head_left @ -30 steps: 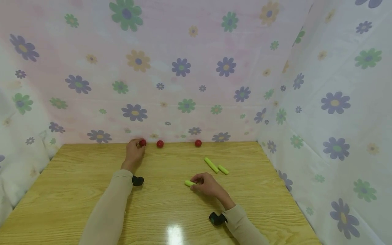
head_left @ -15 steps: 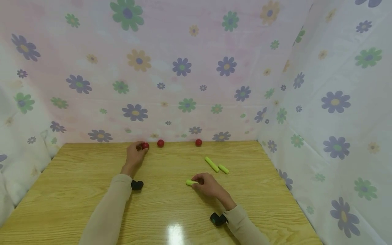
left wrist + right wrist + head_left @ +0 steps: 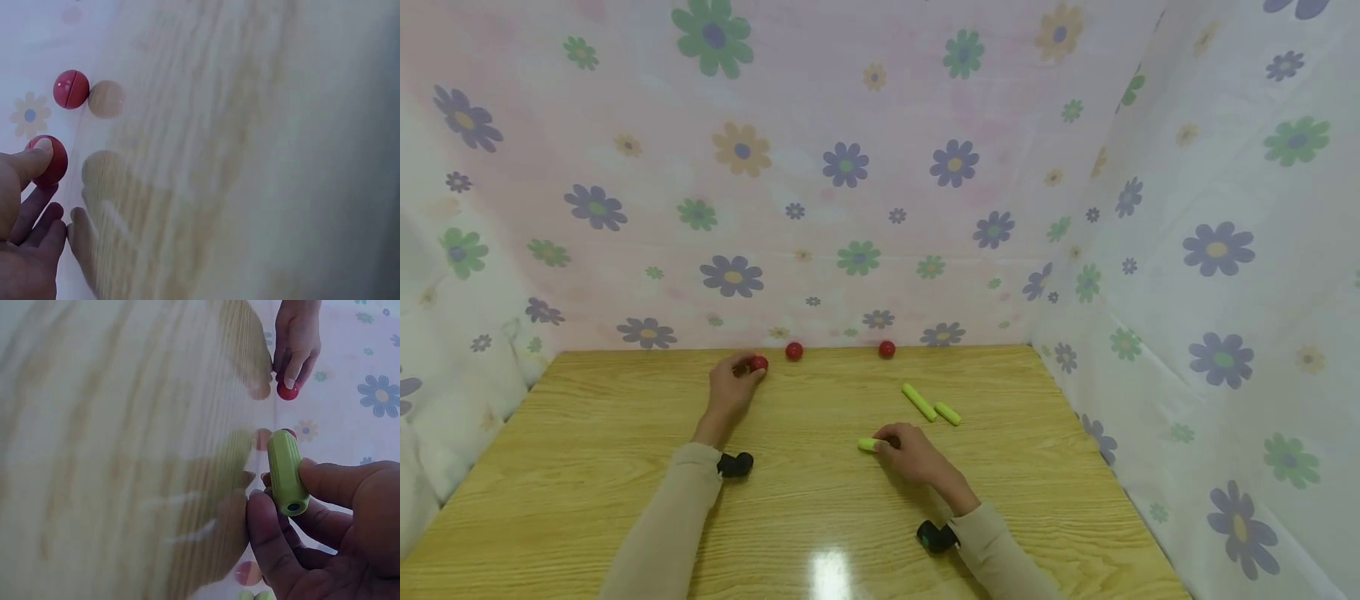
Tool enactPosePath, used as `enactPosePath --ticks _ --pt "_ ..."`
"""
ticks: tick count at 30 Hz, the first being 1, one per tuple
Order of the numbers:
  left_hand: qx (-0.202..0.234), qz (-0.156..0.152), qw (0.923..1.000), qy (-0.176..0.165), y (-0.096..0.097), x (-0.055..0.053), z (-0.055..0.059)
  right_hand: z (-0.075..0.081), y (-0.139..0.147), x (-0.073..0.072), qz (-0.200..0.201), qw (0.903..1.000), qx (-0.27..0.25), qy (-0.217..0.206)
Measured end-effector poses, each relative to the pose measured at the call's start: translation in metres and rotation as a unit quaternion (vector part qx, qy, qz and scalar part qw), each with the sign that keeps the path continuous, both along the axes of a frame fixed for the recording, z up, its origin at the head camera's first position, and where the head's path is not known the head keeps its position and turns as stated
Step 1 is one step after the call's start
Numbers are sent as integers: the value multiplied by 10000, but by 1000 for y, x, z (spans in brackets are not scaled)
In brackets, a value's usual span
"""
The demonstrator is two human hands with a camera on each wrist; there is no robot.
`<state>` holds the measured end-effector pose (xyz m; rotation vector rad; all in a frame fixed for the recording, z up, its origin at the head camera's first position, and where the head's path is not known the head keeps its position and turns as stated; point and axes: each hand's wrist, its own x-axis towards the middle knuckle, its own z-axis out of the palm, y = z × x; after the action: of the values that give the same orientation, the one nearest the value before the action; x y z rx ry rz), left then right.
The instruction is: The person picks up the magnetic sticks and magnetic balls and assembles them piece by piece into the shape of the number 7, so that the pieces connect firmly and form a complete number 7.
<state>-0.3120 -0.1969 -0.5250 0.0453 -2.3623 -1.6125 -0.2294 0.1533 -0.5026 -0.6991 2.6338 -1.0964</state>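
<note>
My left hand (image 3: 730,390) pinches a red ball (image 3: 55,164) between thumb and fingers, near the back edge of the table. A second red ball (image 3: 793,352) lies just beyond it to the right; a seam line crosses it in the left wrist view. Over the middle of the table, my right hand (image 3: 917,457) holds a short lime-green ridged rod (image 3: 284,465) by thumb and fingertips. A dark hole shows in the rod's near end in the right wrist view. The rod's free end points left, toward the left hand.
A third red ball (image 3: 887,350) sits farther right along the back edge. Behind my right hand lie a longer green rod (image 3: 918,402) and a short green rod (image 3: 947,413), close together. Flowered cloth (image 3: 850,208) hangs behind and beside the wooden table (image 3: 805,517).
My left hand has drawn the red ball a little to the right and toward me, away from the back edge. The right hand with its green rod has barely shifted.
</note>
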Motion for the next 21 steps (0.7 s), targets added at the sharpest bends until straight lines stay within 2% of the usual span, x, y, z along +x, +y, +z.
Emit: enactPosePath --ticks 3,8,12,18,21 --pt "291 163 9994 -27 1 4 0 0 1 0 -90 9999 -119 -28" --pt "977 421 9943 -61 3 10 0 -4 3 -2 -378 9962 -716 -333" --pt "1196 523 9914 -124 3 14 1 -7 6 -4 -733 9894 -1140 -518" --pt "1318 291 9906 -233 5 21 4 -11 9 -8 -1226 9722 -1773 -916" --pt "1456 161 9886 -355 8 24 5 -1 8 -7 -1264 9660 -1980 -1082"
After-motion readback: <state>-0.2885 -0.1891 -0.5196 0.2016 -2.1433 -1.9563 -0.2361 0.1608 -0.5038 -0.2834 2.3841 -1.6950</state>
